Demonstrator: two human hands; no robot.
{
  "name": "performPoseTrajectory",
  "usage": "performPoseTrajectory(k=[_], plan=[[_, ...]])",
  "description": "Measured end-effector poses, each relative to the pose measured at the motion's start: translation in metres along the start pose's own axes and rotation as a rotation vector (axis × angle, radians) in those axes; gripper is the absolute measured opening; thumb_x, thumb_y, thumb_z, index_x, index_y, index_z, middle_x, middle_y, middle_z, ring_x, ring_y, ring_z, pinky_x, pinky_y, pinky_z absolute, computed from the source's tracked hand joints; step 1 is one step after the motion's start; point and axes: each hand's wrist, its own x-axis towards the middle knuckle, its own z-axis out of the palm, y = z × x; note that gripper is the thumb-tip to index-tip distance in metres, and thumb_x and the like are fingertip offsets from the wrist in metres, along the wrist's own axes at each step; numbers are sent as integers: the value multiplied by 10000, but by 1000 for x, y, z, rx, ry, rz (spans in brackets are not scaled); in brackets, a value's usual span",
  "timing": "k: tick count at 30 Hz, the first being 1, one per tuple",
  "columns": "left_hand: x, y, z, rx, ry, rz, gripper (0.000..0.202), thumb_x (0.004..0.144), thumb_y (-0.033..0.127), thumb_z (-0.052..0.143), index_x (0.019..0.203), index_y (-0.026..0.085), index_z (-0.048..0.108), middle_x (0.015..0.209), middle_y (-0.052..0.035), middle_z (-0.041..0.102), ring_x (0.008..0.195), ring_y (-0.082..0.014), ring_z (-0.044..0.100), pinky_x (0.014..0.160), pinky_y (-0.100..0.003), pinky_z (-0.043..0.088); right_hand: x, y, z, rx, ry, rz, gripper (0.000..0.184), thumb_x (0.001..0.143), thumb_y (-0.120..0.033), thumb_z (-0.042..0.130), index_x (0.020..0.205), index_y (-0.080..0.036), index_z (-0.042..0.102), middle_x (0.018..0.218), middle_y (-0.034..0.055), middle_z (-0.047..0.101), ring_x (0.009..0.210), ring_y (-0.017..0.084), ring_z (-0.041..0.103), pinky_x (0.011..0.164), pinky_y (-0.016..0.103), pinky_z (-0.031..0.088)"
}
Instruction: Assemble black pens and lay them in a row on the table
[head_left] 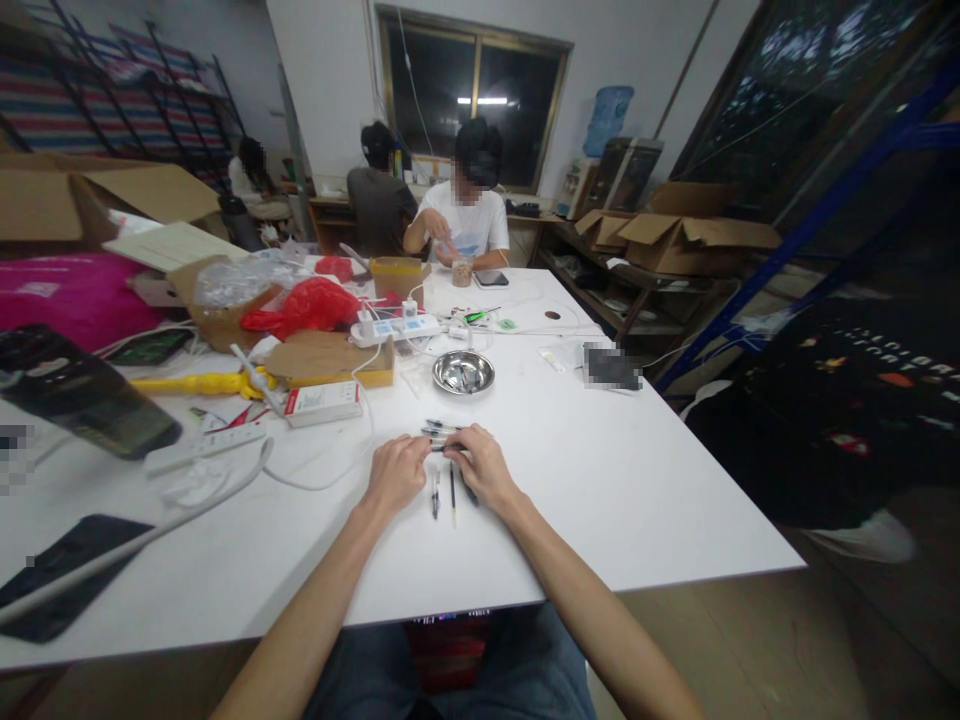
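Note:
My left hand [397, 470] and my right hand [480, 462] rest close together on the white table [615, 480], both with fingers curled. Between their fingertips they grip a thin dark pen part [444, 447]. Several more pens [441, 428] lie just beyond the hands, and thin refills [452, 497] and a short pen piece [435, 495] lie on the table between my wrists. A small steel bowl [463, 371] with small parts in it stands a little farther away.
A white power strip [397, 328], a red-and-white box [324, 403], cardboard boxes [330, 358], a red plastic bag [311, 305] and a yellow tool [199, 384] crowd the left. Dark phones [71, 390] lie at the left edge. A person in a white shirt [466, 225] sits at the far end.

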Motion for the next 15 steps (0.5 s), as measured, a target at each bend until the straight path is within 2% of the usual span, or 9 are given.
performPoseTrajectory(k=[4,7,10,13,15], plan=[[-1,-2,1,9,-10,-45,236,925,185,415,835,208,632,780,-61,682,761,-217,639,623,-296,357,0,-1,-2,-5,11,-38,235,983,-370,547,1104,-193,642,981,77,676,924,235,552,830,361,428],[-1,-3,2,22,-12,-60,251,937,209,404,863,205,643,791,-68,687,747,-219,641,612,-297,343,0,0,-2,-53,-30,5,235,1009,-354,494,1051,-213,678,947,68,699,893,235,539,816,366,411],[-1,-4,2,28,-31,-79,260,946,228,397,872,209,646,795,-70,691,740,-218,642,607,-294,334,0,1,-1,-29,-4,4,207,1007,-302,500,986,-210,684,908,59,697,877,228,537,815,362,405],[0,-4,2,14,-50,-98,265,952,238,388,875,216,641,793,-66,696,741,-219,646,606,-291,329,1,-1,0,26,39,-25,157,993,-250,518,1026,-202,664,953,57,683,916,223,543,839,358,414],[0,-4,1,-3,-51,-99,263,951,233,384,868,218,633,795,-64,700,740,-223,649,609,-292,333,1,-4,0,41,56,-18,175,984,-260,541,1115,-202,640,1000,61,679,948,225,548,860,363,418]])
